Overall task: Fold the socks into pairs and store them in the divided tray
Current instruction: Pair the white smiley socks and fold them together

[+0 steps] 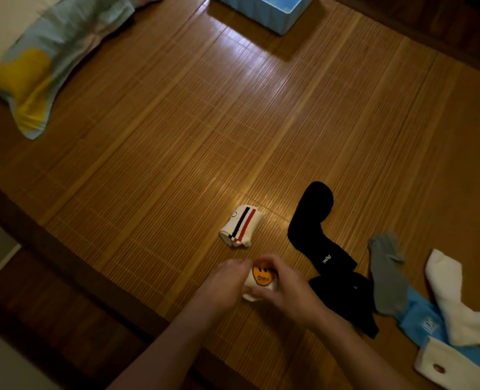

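Observation:
A folded white sock bundle with an orange smiley print (262, 278) sits low on the bamboo mat between both hands. My left hand (224, 282) grips its left side and my right hand (285, 285) curls round its right side. Just beyond lies a folded white sock pair with black and red stripes (241, 229). To the right lie a long black sock (314, 229), another black sock (348, 299), a grey sock (387, 274), a blue sock (421, 319) and a white sock (455, 305). The blue divided tray (278, 21) stands at the far top edge, its inside mostly cut off.
A pillow with a yellow and blue pattern (41, 60) lies at the top left. The mat's dark wooden edge (64, 257) runs diagonally at the lower left. Another white item with a small badge (452, 367) lies at the bottom right corner.

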Available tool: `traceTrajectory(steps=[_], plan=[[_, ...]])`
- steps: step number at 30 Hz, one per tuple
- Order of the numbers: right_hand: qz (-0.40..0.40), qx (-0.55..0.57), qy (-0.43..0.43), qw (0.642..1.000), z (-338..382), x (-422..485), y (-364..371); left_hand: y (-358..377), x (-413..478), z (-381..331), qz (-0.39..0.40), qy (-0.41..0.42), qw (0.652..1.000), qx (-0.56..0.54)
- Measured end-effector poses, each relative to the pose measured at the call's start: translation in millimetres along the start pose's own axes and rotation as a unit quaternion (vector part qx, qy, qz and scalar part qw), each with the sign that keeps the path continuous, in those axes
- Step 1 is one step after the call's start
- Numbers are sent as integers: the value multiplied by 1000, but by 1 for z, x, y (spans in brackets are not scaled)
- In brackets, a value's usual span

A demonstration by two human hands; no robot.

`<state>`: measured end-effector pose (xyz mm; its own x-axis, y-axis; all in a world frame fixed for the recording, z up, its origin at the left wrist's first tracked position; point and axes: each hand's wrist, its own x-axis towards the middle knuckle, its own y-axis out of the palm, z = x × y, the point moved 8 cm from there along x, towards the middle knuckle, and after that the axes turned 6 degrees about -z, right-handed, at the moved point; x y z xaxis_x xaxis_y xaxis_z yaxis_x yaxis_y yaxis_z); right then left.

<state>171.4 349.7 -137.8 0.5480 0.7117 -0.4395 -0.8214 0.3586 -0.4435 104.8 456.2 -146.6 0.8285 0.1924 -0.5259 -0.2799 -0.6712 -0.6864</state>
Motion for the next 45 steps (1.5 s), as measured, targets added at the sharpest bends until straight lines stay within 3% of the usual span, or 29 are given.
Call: traceTrajectory(steps=[6, 13, 22, 26, 32, 37, 42, 45], plan=[[23, -108, -34, 993, 3, 12, 16, -8, -10, 43, -83, -66, 994, -37], [-100, -223, -129, 961, 22, 31, 32, -17, -14, 53, -188, -64, 978, -69], [-160, -310, -163, 923, 26, 18, 49, -13, -35, 57, -192, 2, 979, -68], [-156, -327, -144, 921, 18, 19, 53, -4, -30, 55, -192, -29, 980, -36], [-147, -325, -137, 924, 10, 24, 60, 15, -24, 55, -214, -57, 975, -6], [-173, -281, -101, 939, 21, 26, 50, 4, -21, 60, -238, -78, 967, -47], [-205, -151, -64, 965, 27, 24, 30, -12, -24, 61, -276, -103, 949, -111], [-225, -134, -38, 964, 24, 12, 19, -12, -24, 56, -282, -108, 948, -103]])
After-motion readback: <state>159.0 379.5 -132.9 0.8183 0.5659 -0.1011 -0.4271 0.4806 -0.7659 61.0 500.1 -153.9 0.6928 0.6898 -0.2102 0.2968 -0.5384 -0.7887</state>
